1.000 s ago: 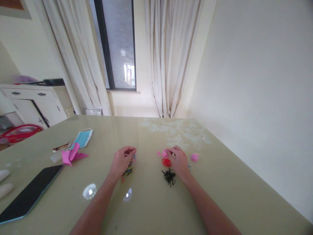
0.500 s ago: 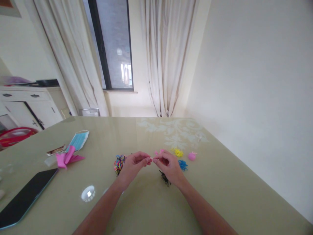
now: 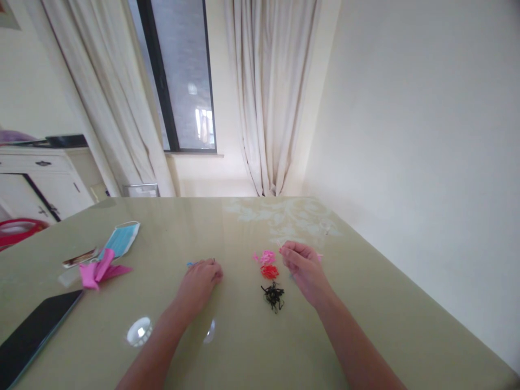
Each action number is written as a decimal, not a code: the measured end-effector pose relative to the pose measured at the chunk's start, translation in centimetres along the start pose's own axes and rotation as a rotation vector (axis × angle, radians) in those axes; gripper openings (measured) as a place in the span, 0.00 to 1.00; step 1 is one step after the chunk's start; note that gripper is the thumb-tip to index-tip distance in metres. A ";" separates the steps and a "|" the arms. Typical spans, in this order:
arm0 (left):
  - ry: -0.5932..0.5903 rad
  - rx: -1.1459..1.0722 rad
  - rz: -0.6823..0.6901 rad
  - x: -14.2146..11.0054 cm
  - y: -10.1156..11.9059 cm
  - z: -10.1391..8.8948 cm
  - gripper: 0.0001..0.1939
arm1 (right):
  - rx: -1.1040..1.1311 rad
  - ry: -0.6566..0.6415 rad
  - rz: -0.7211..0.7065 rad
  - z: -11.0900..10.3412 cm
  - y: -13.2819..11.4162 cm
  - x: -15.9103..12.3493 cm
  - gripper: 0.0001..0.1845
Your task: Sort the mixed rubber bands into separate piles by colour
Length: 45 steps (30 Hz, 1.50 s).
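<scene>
My left hand (image 3: 201, 283) lies palm down over the mixed-colour pile, fingers curled and their tips hidden; only a bit of blue band (image 3: 190, 264) peeks out beside it. Further right, my right hand (image 3: 304, 266) is raised a little, thumb and forefinger pinched together; a thin pale strand seems to show at the tips, too small to make out. Left of that hand, small elastic bands lie in single-colour heaps: a pink heap (image 3: 267, 257), a red heap (image 3: 269, 272) and, nearest me, a black heap (image 3: 273, 296). The yellow and blue heaps are mostly behind my right hand.
On the left of the glossy table (image 3: 244, 346) lie a blue face mask (image 3: 121, 241), a pink folded piece (image 3: 99, 271), a narrow brown-and-white packet (image 3: 80, 258) and a dark tablet-like slab (image 3: 38, 322). A white wall (image 3: 426, 162) runs along the right side.
My hands met in the middle over a small pale thing half a second ago, then parted. The left went back onto the mixed pile; the right moved right, over the yellow and blue heaps.
</scene>
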State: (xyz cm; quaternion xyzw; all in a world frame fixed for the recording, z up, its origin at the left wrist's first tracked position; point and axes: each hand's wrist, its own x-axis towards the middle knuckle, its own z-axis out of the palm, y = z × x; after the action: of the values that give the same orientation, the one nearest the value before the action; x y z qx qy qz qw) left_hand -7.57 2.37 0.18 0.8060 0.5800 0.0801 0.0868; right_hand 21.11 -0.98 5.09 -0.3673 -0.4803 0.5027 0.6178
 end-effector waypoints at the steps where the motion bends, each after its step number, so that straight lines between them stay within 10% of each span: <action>1: -0.010 0.003 -0.005 0.1 0.1 0.1 0.10 | -0.097 0.010 -0.015 -0.3 0.5 0.3 0.13; 10: 0.170 -0.219 0.004 0.5 1.7 0.2 0.11 | -1.095 0.118 -0.165 -2.1 6.4 3.1 0.07; 20: 0.157 -1.012 0.039 1.0 3.2 1.4 0.14 | -1.024 0.113 -0.183 -1.4 5.6 3.3 0.13; 29: 0.085 -1.221 0.075 0.1 5.2 1.4 0.18 | -0.700 -0.231 -0.200 2.2 5.1 0.5 0.12; 34: 0.126 -1.021 0.082 0.3 4.2 1.0 0.18 | -0.338 -0.139 -0.038 1.8 2.8 0.3 0.16; 38: 0.328 -0.377 -0.070 0.5 1.5 0.4 0.14 | -0.007 0.028 -0.072 1.0 -1.1 -0.3 0.15; 45: 0.176 0.065 -0.204 0.7 -0.9 0.8 0.14 | -0.024 0.080 -0.094 0.5 -1.9 -0.4 0.17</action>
State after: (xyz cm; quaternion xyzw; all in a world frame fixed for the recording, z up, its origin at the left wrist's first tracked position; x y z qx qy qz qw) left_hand -7.97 3.27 -0.76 0.7352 0.6666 0.1223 0.0169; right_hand 21.10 -1.78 6.96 -0.3715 -0.4779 0.4523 0.6550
